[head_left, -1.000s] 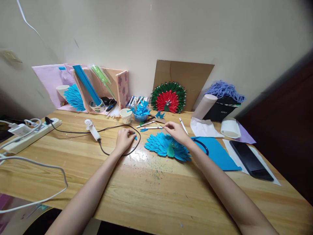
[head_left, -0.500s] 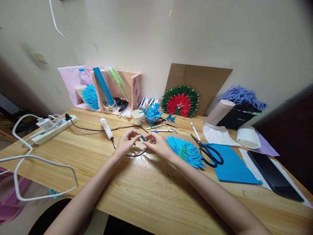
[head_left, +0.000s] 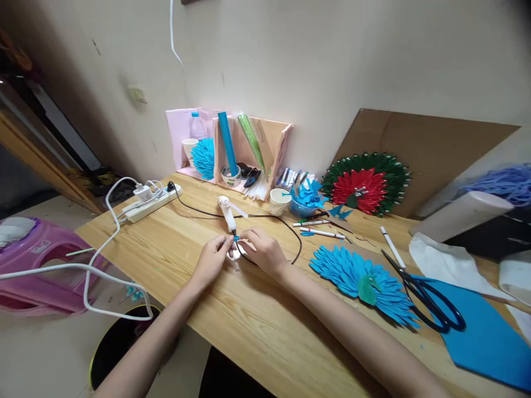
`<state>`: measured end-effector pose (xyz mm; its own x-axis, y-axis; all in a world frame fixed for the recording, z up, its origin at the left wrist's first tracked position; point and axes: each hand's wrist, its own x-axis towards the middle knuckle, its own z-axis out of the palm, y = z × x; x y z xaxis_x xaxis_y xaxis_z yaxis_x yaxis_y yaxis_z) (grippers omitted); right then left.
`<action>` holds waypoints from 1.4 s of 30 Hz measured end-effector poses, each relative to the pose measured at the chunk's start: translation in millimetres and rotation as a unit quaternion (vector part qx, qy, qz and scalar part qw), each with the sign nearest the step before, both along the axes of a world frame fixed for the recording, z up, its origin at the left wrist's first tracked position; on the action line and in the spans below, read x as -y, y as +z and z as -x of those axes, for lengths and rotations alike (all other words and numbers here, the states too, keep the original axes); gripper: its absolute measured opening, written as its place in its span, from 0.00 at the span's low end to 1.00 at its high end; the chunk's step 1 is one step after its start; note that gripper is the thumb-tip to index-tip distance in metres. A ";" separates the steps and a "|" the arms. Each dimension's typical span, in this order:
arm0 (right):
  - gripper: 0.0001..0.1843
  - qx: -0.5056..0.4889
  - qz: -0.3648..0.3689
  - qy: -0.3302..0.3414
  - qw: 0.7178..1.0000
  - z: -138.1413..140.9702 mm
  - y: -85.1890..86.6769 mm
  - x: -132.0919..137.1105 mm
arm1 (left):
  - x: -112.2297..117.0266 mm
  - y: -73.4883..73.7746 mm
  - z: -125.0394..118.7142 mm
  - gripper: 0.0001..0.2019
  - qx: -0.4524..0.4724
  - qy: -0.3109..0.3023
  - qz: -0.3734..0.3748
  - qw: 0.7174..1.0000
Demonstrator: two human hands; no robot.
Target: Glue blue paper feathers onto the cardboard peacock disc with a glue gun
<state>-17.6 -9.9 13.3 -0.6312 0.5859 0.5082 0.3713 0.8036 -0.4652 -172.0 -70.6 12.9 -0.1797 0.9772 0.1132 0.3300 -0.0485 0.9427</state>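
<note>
My left hand (head_left: 211,258) and my right hand (head_left: 265,251) meet just in front of a white hot glue gun (head_left: 227,212), fingertips pinched together. Between them shows a small blue felt piece (head_left: 236,238), mostly hidden by the fingers. The glue gun lies on the table, its black cord running close behind and under my fingers. To the right of my right hand lies a layered blue felt peacock fan (head_left: 344,271) with a green body (head_left: 366,290). Black-handled scissors (head_left: 431,301) rest beside it, partly over a blue felt sheet (head_left: 485,331).
Behind my hands stand a paper cup (head_left: 280,202) and a bowl (head_left: 302,209) of blue felt pieces. A red and green peacock fan (head_left: 365,185) leans on cardboard (head_left: 427,132). A power strip (head_left: 152,205) and a pink stool (head_left: 50,249) are at left.
The view has turned left. My hands, still pinching the blue felt piece, have come nearer the glue gun and lower against the table.
</note>
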 end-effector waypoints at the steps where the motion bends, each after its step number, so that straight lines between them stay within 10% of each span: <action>1: 0.07 -0.026 0.011 0.001 1.000 4.0 -2.8 -2.3 | 0.5 -1.9 6.1 0.17 -0.003 0.018 0.001 1.000; 7: 0.21 -0.054 0.169 -0.110 0.978 39.0 -16.4 -35.2 | -5.0 -20.1 42.9 0.19 -0.025 0.117 0.001 0.993; 14: 0.12 -0.035 0.237 -0.086 0.967 76.6 -20.6 -57.2 | -3.6 -25.8 53.0 0.16 -0.022 0.206 0.013 0.978; 27: 0.15 -0.116 0.333 0.008 0.936 38.2 -16.2 -25.0 | -3.0 -29.8 66.4 0.14 -0.001 0.313 0.002 0.950; 42: 0.12 -0.055 0.308 0.049 0.949 29.6 -24.0 -6.5 | -4.1 -32.6 66.5 0.14 -0.011 0.301 0.004 0.954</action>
<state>-47.2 -3.5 -10.7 -0.6606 0.7348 0.1537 0.2318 0.3943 -0.8893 -238.5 -66.5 -19.7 -0.7061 0.6986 0.1154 0.3148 0.1639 0.9349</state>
